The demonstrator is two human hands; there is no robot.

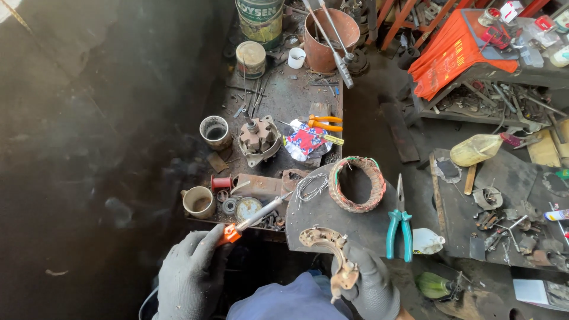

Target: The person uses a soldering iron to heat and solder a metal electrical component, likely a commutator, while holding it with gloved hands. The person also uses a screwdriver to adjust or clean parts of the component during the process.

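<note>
The left hand (191, 272), in a grey glove, is closed around the orange grip of a soldering iron (255, 216), while the right hand (367, 281), also gloved, pinches a curved metal plate (325, 242) by its lower end. Taking the copper-wound stator ring (357, 184) as the landmark, the plate sits just below and to the left of it, over the near edge of the dark work board (314, 216); the iron lies further left of the ring, and a small coil of solder wire (311, 186) rests just beside the ring's left side. The iron's long axis runs diagonally, its handle low by the left glove and its tip pointing up and right toward the solder wire and ring. To work well here, I judge the plate should be held steady and flat, with the tip brought to the joint squarely. Teal-handled pliers (399, 228) lie just right of the ring.
</note>
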